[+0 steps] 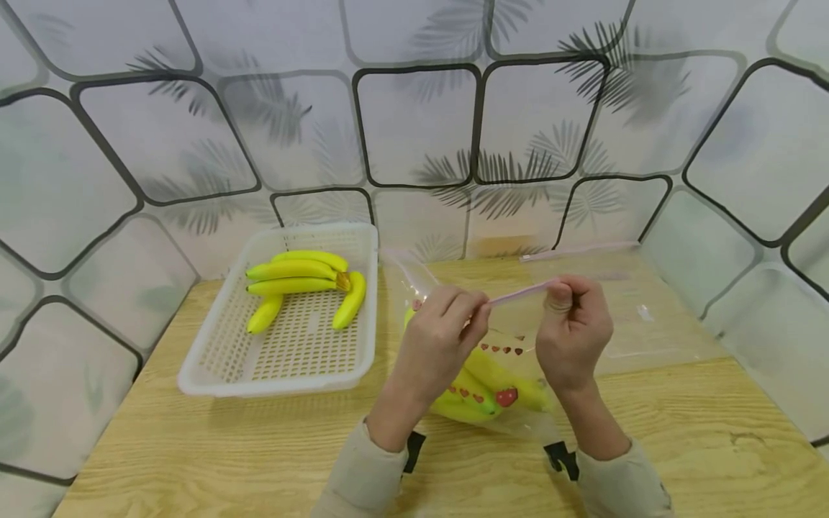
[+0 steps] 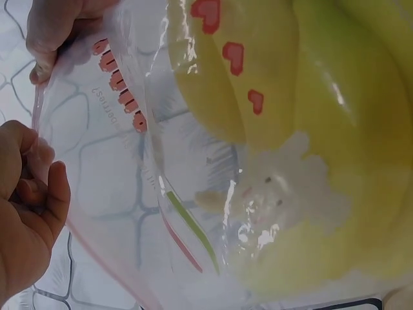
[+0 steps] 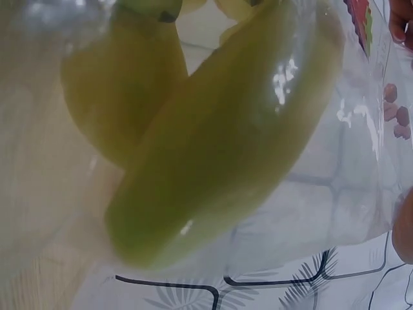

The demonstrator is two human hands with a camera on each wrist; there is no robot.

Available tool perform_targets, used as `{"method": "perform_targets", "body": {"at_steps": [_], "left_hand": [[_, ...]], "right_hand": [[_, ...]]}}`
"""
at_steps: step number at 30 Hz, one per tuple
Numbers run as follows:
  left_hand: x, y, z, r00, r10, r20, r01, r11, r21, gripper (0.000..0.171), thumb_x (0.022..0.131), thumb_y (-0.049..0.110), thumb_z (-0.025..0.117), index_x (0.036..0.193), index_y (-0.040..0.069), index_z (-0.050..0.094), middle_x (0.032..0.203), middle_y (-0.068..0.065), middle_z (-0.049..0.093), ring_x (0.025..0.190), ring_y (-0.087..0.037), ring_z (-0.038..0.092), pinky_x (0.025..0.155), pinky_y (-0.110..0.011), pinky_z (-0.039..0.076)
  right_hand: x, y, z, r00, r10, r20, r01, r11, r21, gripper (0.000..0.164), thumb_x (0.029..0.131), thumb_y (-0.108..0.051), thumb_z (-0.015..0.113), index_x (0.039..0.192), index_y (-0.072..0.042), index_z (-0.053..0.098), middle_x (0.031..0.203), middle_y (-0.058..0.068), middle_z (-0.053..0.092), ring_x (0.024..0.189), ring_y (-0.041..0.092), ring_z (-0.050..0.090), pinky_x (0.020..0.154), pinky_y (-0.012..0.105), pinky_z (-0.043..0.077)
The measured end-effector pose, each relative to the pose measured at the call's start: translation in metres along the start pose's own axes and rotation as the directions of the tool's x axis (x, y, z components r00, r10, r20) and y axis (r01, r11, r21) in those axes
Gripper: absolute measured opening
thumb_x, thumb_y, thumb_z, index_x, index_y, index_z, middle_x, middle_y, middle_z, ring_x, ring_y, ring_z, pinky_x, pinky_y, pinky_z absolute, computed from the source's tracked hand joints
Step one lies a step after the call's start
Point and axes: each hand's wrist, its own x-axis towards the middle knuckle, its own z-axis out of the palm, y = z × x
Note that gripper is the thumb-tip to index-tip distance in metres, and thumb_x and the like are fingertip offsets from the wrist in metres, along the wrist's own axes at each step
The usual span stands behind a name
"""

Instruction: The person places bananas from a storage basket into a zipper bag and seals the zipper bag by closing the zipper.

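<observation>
A clear zip bag (image 1: 512, 338) printed with red hearts holds several yellow bananas (image 1: 466, 406). Its pink zip strip (image 1: 518, 294) stretches between the two hands above the fruit. My left hand (image 1: 437, 342) pinches the strip at its left part, fingers curled. At the strip's right end, my right hand (image 1: 573, 331) pinches it between thumb and curled fingers. In the left wrist view, the bananas (image 2: 348, 116) press against the printed plastic, with a white cartoon animal (image 2: 277, 184) on it. The right wrist view shows bananas (image 3: 226, 135) through the plastic.
On the left stands a white plastic basket (image 1: 214, 363) with a bunch of bananas (image 1: 294, 270) and loose bananas (image 1: 350, 301) inside. A second clear zip bag (image 1: 648, 316) lies flat at the back right. Patterned cloth (image 1: 414, 122) surrounds the wooden table (image 1: 259, 453).
</observation>
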Motion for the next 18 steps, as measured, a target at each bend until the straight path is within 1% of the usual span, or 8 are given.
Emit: {"method": "perform_targets", "body": {"at_steps": [7,13,18], "left_hand": [[0.0,-0.0012,-0.0011,1.0,0.005,-0.004,-0.005,1.0,0.014,0.01,0.096,0.012,0.064,0.093,0.004,0.07,0.084,-0.004,0.063,0.075,-0.015,0.057,0.065,-0.016,0.049],[-0.0004,-0.0028,-0.0026,1.0,0.002,-0.013,-0.002,1.0,0.002,0.01,0.097,0.012,0.064,0.095,0.004,0.069,0.084,-0.005,0.063,0.074,-0.015,0.057,0.064,-0.017,0.049],[-0.0008,-0.0037,-0.0043,1.0,-0.008,-0.008,0.007,1.0,-0.003,0.009,0.097,0.013,0.065,0.095,0.004,0.069,0.085,-0.005,0.062,0.074,-0.015,0.056,0.063,-0.016,0.049]], "right_hand": [[0.003,0.0,-0.0018,1.0,0.018,-0.004,-0.018,1.0,0.006,0.042,0.098,-0.019,0.061,0.084,0.021,0.054,0.071,-0.005,0.052,0.058,0.0,0.041,0.054,0.012,0.032],[0.0066,-0.0005,-0.0029,0.999,0.029,-0.014,-0.029,0.999,0.013,0.039,0.099,-0.015,0.06,0.084,0.021,0.053,0.068,-0.005,0.05,0.056,0.0,0.04,0.052,0.013,0.031],[0.0081,-0.0002,-0.0034,0.999,0.044,-0.028,-0.043,0.999,0.029,0.039,0.099,-0.013,0.06,0.084,0.022,0.052,0.067,-0.005,0.05,0.055,0.001,0.04,0.051,0.013,0.031]]}}
